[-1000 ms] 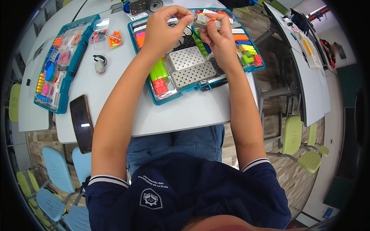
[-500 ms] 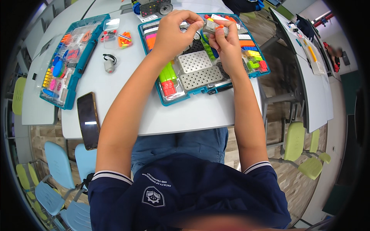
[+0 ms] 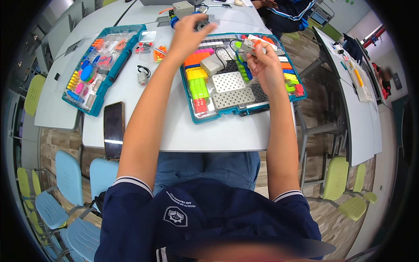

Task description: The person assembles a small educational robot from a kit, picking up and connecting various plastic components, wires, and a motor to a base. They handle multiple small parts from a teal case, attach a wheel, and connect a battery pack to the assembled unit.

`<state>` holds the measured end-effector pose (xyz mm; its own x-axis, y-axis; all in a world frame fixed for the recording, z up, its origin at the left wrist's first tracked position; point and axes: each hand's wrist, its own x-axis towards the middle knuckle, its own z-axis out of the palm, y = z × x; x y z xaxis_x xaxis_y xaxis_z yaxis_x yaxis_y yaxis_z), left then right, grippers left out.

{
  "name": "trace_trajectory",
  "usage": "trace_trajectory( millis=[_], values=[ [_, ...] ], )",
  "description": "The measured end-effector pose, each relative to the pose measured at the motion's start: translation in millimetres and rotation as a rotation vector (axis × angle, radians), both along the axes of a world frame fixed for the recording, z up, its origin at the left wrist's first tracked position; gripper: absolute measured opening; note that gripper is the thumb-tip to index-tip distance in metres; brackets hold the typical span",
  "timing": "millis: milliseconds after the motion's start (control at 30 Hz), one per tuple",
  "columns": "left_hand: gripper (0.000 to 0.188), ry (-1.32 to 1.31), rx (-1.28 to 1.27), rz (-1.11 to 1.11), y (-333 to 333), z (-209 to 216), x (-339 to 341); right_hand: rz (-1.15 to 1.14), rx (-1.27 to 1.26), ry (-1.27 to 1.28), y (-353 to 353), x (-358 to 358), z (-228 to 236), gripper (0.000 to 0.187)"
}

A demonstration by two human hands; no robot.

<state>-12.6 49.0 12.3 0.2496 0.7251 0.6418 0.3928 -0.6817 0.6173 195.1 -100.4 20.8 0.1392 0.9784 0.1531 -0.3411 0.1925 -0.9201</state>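
My right hand [image 3: 265,61] pinches a small grey block-shaped module [image 3: 248,45] with an orange piece at its end, above the right half of a teal-edged parts case [image 3: 205,118]. My left hand [image 3: 188,37] is raised over the case's far left corner, fingers apart and slightly blurred, with nothing visible in it. Just beyond it stands a model with a grey box on top [image 3: 183,8] and a dark wheel [image 3: 201,25], partly hidden by the hand. Inside the case lie a larger grey box with a black cable [image 3: 213,64], perforated plates [image 3: 229,82] and coloured beams [image 3: 198,88].
To the left are a second teal case [image 3: 97,107] of small parts, a clear box of orange pegs [image 3: 159,53], a small grey module with a cable [image 3: 142,77] and a phone [image 3: 114,131] at the table edge. Another person's hand [image 3: 266,4] shows at the far side.
My left hand has moved away from the module, leftward toward the wheeled model. The right hand still holds the module. The view has shifted, and the larger grey box in the case now shows.
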Motion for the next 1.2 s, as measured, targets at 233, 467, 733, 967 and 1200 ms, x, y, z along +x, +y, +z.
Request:
trace_trajectory(
  millis=[233, 467, 733, 967, 1200],
  values=[
    [0.041, 0.117, -0.108, 0.425, 63, -17, -21, -0.023, -0.060, 0.005, 4, 5, -4, 0.032],
    [0.038, 0.176, -0.140, 0.313, 69, -13, -10, -0.006, -0.091, -0.021, 1, -4, 2, 0.029],
    [0.040, 0.204, -0.133, 0.272, 91, -21, 35, 0.024, -0.091, -0.010, 0, -6, 3, 0.029],
    [0.035, 0.283, -0.164, 0.240, 72, -2, 33, 0.070, -0.036, 0.043, -1, -7, 5, 0.021],
    [0.028, 0.144, -0.076, 0.170, 42, 91, -43, 0.131, -0.063, 0.039, -4, -9, 9, 0.029]
  ],
)
